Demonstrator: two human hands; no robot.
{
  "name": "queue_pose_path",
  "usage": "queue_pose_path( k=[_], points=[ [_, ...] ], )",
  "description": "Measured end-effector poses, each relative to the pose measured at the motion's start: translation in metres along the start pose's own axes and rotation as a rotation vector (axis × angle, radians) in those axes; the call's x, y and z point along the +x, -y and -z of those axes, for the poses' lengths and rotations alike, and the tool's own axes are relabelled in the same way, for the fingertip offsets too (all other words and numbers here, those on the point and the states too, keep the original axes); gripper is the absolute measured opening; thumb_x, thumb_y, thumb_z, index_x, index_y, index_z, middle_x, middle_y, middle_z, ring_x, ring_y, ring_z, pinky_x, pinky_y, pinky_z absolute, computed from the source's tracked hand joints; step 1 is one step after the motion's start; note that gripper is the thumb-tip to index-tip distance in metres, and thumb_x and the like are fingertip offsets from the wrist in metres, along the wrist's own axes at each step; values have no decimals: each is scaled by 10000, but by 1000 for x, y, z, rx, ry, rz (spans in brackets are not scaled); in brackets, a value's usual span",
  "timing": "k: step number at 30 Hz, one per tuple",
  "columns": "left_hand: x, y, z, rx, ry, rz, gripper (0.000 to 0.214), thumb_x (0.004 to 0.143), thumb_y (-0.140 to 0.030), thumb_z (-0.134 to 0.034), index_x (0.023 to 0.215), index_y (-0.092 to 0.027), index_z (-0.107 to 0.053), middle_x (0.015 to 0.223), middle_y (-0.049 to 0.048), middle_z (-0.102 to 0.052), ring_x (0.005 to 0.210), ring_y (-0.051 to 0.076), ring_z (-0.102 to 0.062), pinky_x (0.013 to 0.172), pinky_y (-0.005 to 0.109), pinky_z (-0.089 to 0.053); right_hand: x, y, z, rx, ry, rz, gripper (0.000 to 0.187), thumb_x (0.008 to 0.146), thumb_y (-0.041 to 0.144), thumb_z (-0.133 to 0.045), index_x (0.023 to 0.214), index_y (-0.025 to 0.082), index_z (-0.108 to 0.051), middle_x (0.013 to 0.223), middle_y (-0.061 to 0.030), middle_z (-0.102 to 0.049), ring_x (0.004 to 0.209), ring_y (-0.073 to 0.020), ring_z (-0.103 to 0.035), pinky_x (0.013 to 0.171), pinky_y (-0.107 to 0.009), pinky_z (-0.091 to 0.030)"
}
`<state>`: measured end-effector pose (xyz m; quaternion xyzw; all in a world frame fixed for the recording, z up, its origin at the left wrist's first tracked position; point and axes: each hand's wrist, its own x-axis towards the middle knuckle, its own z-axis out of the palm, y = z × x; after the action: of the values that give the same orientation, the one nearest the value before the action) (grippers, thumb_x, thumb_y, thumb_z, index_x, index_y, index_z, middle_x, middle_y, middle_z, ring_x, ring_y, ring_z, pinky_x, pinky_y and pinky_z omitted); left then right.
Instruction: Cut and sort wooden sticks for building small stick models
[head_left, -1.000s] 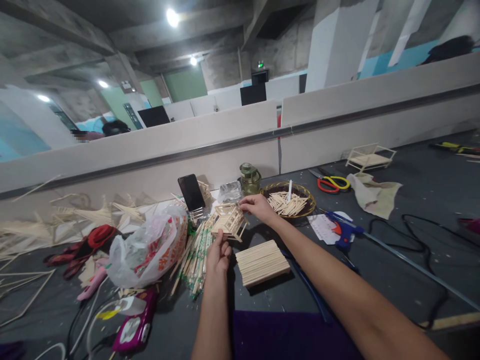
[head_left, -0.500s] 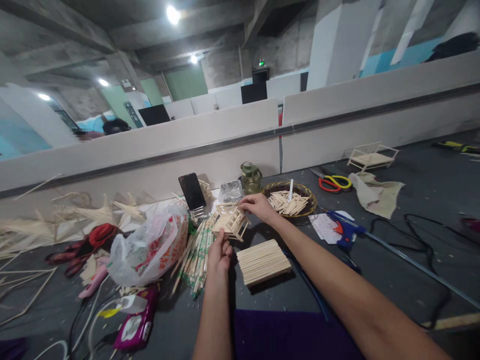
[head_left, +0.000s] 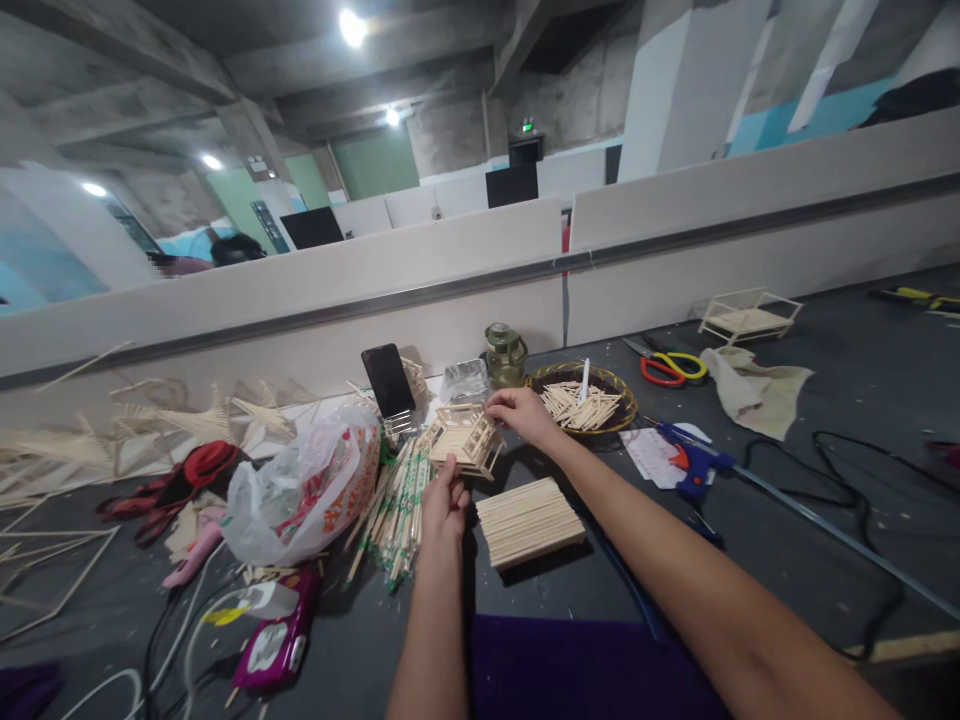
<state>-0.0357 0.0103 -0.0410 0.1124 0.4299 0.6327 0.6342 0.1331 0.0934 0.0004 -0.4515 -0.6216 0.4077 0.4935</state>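
Observation:
A small frame model built of thin wooden sticks (head_left: 459,442) is held up over the desk, with a flat slatted base and railed sides. My left hand (head_left: 445,500) grips its near edge, thumb on top and fingers curled underneath. At its upper right corner my right hand (head_left: 523,414) is closed in a pinch; whether a small piece is between the fingertips I cannot make out. Just below the model lies a slatted block of sticks laid side by side (head_left: 531,522). Green-and-white wrapped chopsticks (head_left: 405,515) lie to the left of my left hand.
Behind stand a phone (head_left: 387,380) and a green jar (head_left: 505,355). A basket (head_left: 631,405) holds short sticks. To the right lie scissors (head_left: 671,368), a blue glue gun (head_left: 697,465) and cables. A plastic bag (head_left: 300,490) and a purple power device (head_left: 281,630) sit left.
The view has shifted slightly. Both hands keep their hold at nearly the same places, and the stick model has tilted only a little, if at all.

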Motion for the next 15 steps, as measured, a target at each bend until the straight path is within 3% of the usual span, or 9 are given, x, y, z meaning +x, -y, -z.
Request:
queue_pose_path(
  k=[6,10,15],
  points=[
    [6,11,0,76,-44,-43,512,522,-277,-890,620,-192,-395,382,-150,-315,263,-6,-209,276,134,-113,-2,-20,-8,59,-159,-109,24,720,197,-578,709,197,-599,674,-6,-678,601,-157,-651,492,-247,-534],
    [7,11,-2,131,-3,-32,403,546,-301,-858,697,-150,-516,541,-53,-581,274,-23,-220,277,145,-111,3,-26,-14,82,-230,-106,43,739,240,-560,712,207,-554,706,-23,-681,671,-172,-661,538,-267,-544],
    [3,7,-1,212,70,22,297,610,-247,-790,735,-136,-545,735,69,-713,284,-24,-221,286,162,-116,6,-20,-8,37,-260,-34,131,693,327,-604,678,199,-578,675,-6,-636,672,-171,-606,630,-296,-518]
  ],
)
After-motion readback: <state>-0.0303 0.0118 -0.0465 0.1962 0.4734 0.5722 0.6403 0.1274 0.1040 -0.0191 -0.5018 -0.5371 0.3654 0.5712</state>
